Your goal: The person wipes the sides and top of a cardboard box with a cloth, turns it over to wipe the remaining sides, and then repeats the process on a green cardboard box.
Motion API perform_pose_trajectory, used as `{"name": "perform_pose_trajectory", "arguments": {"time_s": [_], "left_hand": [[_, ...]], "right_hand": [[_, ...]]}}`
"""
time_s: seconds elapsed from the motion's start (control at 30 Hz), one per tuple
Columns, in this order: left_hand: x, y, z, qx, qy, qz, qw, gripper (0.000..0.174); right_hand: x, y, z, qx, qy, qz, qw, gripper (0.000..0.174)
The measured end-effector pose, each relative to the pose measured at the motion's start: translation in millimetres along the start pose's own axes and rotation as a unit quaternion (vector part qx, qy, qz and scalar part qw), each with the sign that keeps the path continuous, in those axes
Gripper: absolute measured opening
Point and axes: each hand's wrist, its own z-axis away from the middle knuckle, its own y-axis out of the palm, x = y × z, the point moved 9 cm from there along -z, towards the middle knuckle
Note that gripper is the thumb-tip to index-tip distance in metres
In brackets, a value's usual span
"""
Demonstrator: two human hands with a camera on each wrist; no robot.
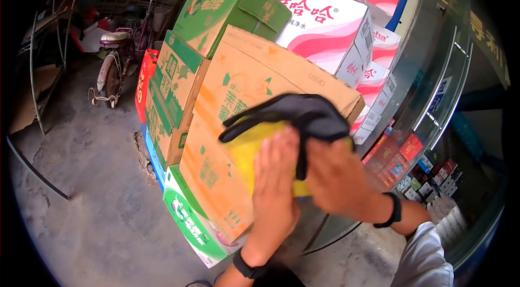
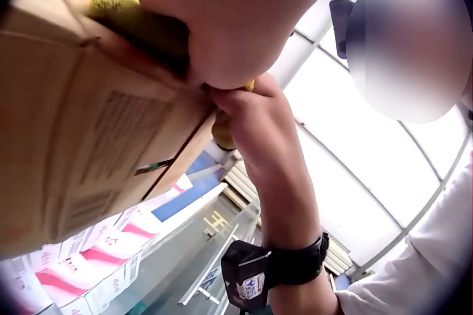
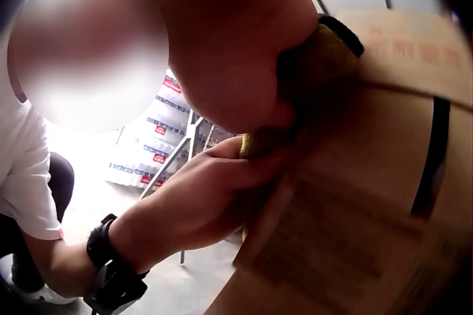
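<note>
A yellow and dark grey cloth (image 1: 319, 111), folded over in places, lies against the top of an orange-brown cardboard box (image 1: 216, 141). My left hand (image 1: 275, 176) rests on its yellow side with the fingers stretched out. Beside it, my right hand (image 1: 338, 178) grips the cloth with curled fingers. In the left wrist view, the right hand (image 2: 247, 104) is close against the left hand (image 2: 222, 19) at the box edge. The right wrist view shows the left hand (image 3: 192, 193) below the right; part of the cloth (image 3: 321, 64) sticks out above the box.
Green and brown cartons (image 1: 216, 8) are stacked to the left, white and pink cartons (image 1: 325, 21) behind. A glass door (image 1: 428, 97) stands on the right, with red boxes (image 1: 398, 157) beyond it. Farther back left is a bicycle (image 1: 116, 54) on the concrete floor (image 1: 92, 178).
</note>
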Motion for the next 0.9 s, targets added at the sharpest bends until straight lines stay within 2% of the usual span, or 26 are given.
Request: {"name": "perform_pose_trajectory", "arguments": {"time_s": [0.03, 0.07, 0.1, 0.13, 0.17, 0.2, 0.27, 0.3, 0.33, 0.37, 0.4, 0.43, 0.47, 0.53, 0.6, 0.7, 0.73, 0.77, 0.8, 0.87, 0.9], "left_hand": [[14.6, -0.2, 21.1, -0.038, -0.041, 0.035, 0.998, 0.076], [21.7, -0.7, 44.7, -0.065, -0.038, -0.013, 0.997, 0.068], [28.6, 1.5, 69.4, -0.087, -0.076, 0.019, 0.993, 0.063], [38.9, 8.8, 97.0, -0.108, -0.119, -0.004, 0.987, 0.063], [40.4, 11.9, 110.4, -0.139, -0.138, -0.018, 0.980, 0.067], [50.9, 23.2, 126.3, -0.074, -0.157, -0.085, 0.981, 0.071], [61.9, 25.9, 145.7, -0.103, -0.160, -0.061, 0.980, 0.072], [65.8, 29.3, 145.3, -0.090, -0.173, -0.044, 0.980, 0.071], [69.6, 32.8, 145.6, -0.077, -0.186, -0.027, 0.979, 0.071], [54.2, 18.6, 132.1, -0.119, -0.147, -0.069, 0.980, 0.068], [46.5, 16.2, 123.0, -0.107, -0.123, -0.078, 0.983, 0.065], [44.4, 8.2, 107.8, -0.129, -0.121, -0.030, 0.984, 0.068], [37.8, 3.2, 92.2, -0.121, -0.065, -0.017, 0.990, 0.069], [34.1, -1.4, 65.8, -0.085, -0.048, 0.024, 0.995, 0.078], [32.4, 0.1, 61.8, -0.084, -0.035, 0.045, 0.995, 0.082], [57.0, 2.6, 105.6, -0.096, -0.096, 0.016, 0.991, 0.074], [64.8, 0.9, 127.2, -0.131, -0.122, -0.005, 0.984, 0.075], [71.8, 0.4, 150.0, -0.165, -0.144, -0.024, 0.976, 0.075], [80.9, -0.5, 173.0, -0.200, -0.178, 0.000, 0.964, 0.072], [90.3, -3.0, 193.4, -0.196, -0.208, -0.026, 0.958, 0.069], [87.9, -0.1, 189.8, -0.187, -0.203, -0.021, 0.961, 0.068]], "right_hand": [[12.9, 13.5, 4.8, 0.006, -0.007, -0.043, 0.999, 0.042], [31.0, 32.5, 18.2, 0.010, -0.017, -0.088, 0.996, 0.038], [49.1, 47.5, 31.4, 0.016, -0.025, -0.135, 0.990, 0.034], [67.2, 53.5, 35.8, 0.027, -0.063, -0.136, 0.988, 0.031], [75.0, 56.7, 38.6, 0.016, -0.065, -0.146, 0.987, 0.031], [83.0, 59.0, 40.4, 0.005, -0.067, -0.162, 0.984, 0.030], [80.6, 64.4, 43.2, 0.029, -0.021, -0.187, 0.982, 0.021], [79.7, 67.6, 45.4, 0.048, -0.001, -0.205, 0.978, 0.017], [82.0, 70.8, 43.8, 0.057, -0.028, -0.206, 0.977, 0.022], [80.4, 66.5, 38.2, 0.065, -0.054, -0.196, 0.977, 0.025], [78.2, 57.5, 31.5, 0.074, -0.085, -0.184, 0.977, 0.028], [70.4, 55.0, 28.7, 0.094, -0.071, -0.176, 0.977, 0.031], [62.0, 53.5, 26.2, 0.116, -0.057, -0.165, 0.978, 0.034], [42.3, 42.1, 14.7, 0.110, -0.015, -0.119, 0.987, 0.042], [45.3, 35.3, -4.4, 0.108, 0.001, -0.111, 0.988, 0.059], [84.9, 73.4, 41.4, 0.135, 0.001, -0.101, 0.986, 0.050], [102.0, 88.3, 59.7, 0.145, 0.008, -0.104, 0.984, 0.047], [123.5, 100.2, 70.2, 0.147, -0.023, -0.126, 0.981, 0.042], [143.2, 105.9, 74.0, 0.150, -0.049, -0.146, 0.977, 0.038], [163.4, 104.8, 56.4, 0.125, -0.071, -0.166, 0.976, 0.034], [162.4, 104.7, 51.7, 0.143, -0.079, -0.176, 0.971, 0.034]]}}
